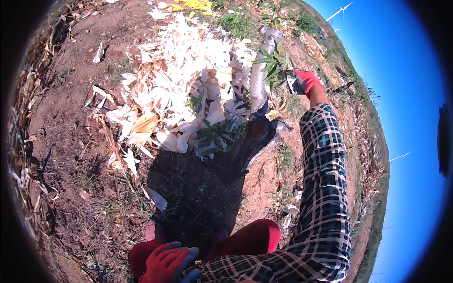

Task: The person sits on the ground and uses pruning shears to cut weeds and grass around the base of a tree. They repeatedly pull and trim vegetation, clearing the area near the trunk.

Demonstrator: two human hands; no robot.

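My right hand (302, 82), in a red glove with a grey palm, reaches out beside a pale tree trunk (259, 79). Its fingers look curled on a green leafy shoot (271, 69), though the grip itself is partly hidden. Low in the view, my left hand (168, 261) wears a red glove with blue-grey fingertips. It lies over my red-trousered leg near the plaid sleeve, fingers extended, with nothing seen in it. Left of the trunk spreads a large heap of dry corn husks (177, 81), brightly sunlit.
Yellow corn cobs (193, 5) lie beyond the husk heap. The trunk's dark, rough base (260, 131) rises before me, with more green leaves (216, 138) beside it. Dry stalks (21, 141) line the left edge. Wind turbines (339, 12) stand on the horizon.
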